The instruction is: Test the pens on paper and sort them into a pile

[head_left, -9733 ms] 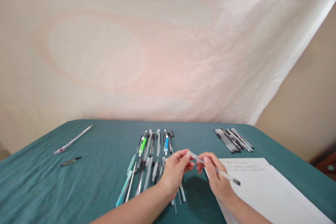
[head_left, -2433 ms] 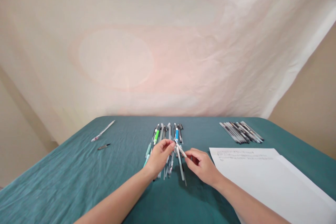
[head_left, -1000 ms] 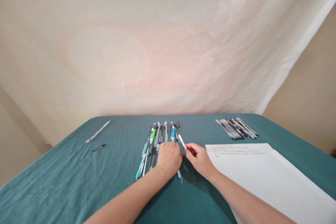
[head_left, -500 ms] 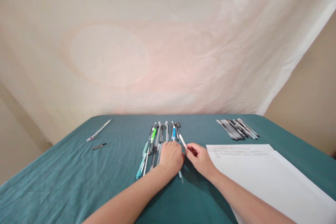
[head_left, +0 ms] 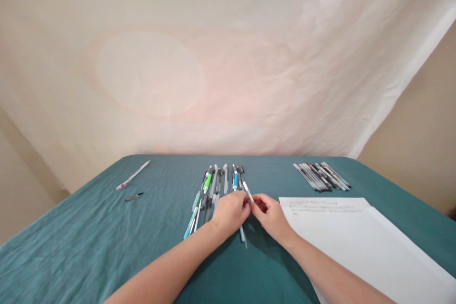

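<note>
My right hand (head_left: 271,214) pinches a slim white pen (head_left: 247,191) that points up and to the left. My left hand (head_left: 230,211) is closed beside it, its fingertips touching the same pen at the right edge of a pile of mixed pens (head_left: 213,190). That pile lies in the middle of a table covered with teal cloth (head_left: 107,242); green, blue and pale teal barrels show among grey ones. My left hand hides part of the pile.
Several dark pens (head_left: 321,176) lie in a row at the far right. White paper sheets (head_left: 359,242) with a few lines of writing lie at the right. A clear pen (head_left: 132,175) and a short dark piece (head_left: 134,196) lie at the far left. A wrinkled pale sheet hangs behind.
My left hand lifted off the pile and closed in on the white pen held by my right hand. Both hands now meet at that pen.
</note>
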A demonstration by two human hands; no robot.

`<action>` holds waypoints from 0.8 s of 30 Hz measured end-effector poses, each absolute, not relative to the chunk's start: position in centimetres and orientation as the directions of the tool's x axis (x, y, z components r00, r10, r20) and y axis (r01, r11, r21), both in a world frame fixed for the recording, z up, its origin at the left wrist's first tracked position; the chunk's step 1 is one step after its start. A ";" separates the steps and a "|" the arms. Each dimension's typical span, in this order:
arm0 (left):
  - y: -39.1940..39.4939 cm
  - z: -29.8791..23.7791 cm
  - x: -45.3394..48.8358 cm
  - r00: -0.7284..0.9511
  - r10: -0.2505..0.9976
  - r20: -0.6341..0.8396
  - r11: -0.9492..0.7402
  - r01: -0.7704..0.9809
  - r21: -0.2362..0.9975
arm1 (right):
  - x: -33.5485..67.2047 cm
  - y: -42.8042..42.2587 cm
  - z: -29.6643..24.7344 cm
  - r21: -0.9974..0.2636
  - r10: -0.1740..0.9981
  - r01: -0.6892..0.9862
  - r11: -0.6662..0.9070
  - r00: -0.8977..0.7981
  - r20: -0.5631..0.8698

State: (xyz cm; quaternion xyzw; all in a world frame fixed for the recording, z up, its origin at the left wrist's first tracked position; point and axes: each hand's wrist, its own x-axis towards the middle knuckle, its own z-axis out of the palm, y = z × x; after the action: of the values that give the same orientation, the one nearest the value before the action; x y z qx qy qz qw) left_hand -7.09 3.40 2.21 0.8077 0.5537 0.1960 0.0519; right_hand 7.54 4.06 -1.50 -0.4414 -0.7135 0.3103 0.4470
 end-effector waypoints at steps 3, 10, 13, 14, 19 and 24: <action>4.1 1.8 -7.8 0.288 0.905 0.313 -0.405 0.808 0.428 | 7.5 4.0 -1.5 -0.839 0.908 0.350 0.416 -0.205 0.365; 5.8 1.7 -8.9 0.156 0.888 0.433 -0.437 0.581 0.687 | 7.5 4.1 -1.6 -0.838 0.914 0.368 0.404 -0.194 0.355; 6.3 1.6 -9.0 0.078 0.937 0.339 -0.342 0.382 0.858 | 7.5 4.0 -1.6 -0.839 0.915 0.367 0.401 -0.200 0.350; 6.5 1.5 -8.9 0.047 0.955 0.292 -0.292 0.295 0.910 | 7.5 4.0 -1.5 -0.840 0.915 0.365 0.402 -0.202 0.350; 7.0 0.9 -8.9 -0.066 0.992 0.107 -0.115 -0.136 0.984 | 7.4 3.8 -1.4 -0.841 0.913 0.360 0.404 -0.217 0.346; 7.4 0.3 -9.1 -0.070 0.997 0.042 -0.070 -0.469 0.881 | 7.4 3.7 -1.4 -0.836 0.908 0.361 0.414 -0.231 0.350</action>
State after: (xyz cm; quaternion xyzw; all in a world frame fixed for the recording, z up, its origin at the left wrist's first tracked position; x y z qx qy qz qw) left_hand -9.09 7.41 0.34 0.3632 0.3634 0.6350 0.5770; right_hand 7.39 3.72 -1.36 -0.4410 -0.7191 0.3138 0.4357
